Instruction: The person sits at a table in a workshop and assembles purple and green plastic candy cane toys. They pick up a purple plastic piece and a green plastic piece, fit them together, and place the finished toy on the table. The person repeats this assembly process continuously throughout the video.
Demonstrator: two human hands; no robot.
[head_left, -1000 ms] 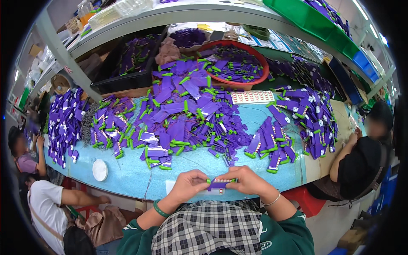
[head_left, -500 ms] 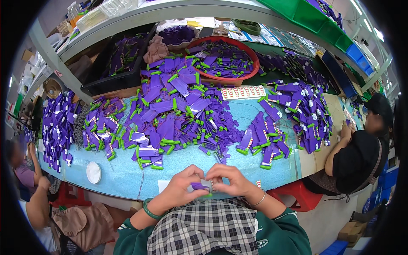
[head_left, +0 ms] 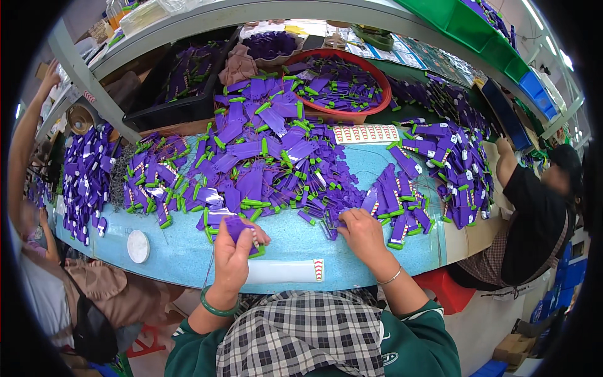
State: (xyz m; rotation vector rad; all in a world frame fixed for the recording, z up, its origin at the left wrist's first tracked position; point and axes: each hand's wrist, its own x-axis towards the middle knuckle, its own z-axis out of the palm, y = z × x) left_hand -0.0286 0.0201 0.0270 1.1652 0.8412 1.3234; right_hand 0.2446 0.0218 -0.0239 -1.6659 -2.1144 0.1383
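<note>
Head view shows my left grip (head_left: 235,259) closed, thumb against fingers, on a purple piece (head_left: 239,225) with a green end (head_left: 257,252) and a striped edge (head_left: 254,237); it seems raised over the counter (head_left: 188,251), its green end slanting down toward my right. My right grip (head_left: 366,236) reaches to the near edge of the heap (head_left: 251,182), fingers bent and bunched. The relation that matters, I judge, is there: a loose piece (head_left: 330,227) lies just left of those fingertips, long axis seeming to run roughly away from me, with my right the nearer hand. Between my wrists a white strip (head_left: 276,271) lies flat on the counter, a striped sticker (head_left: 318,270) at its right end. My own knuckles hide the right fingertips, so I cannot tell whether they have hold of anything or how wide they stand. My left thumb covers part of the held piece, and overlapping pieces blur together in the heap.
</note>
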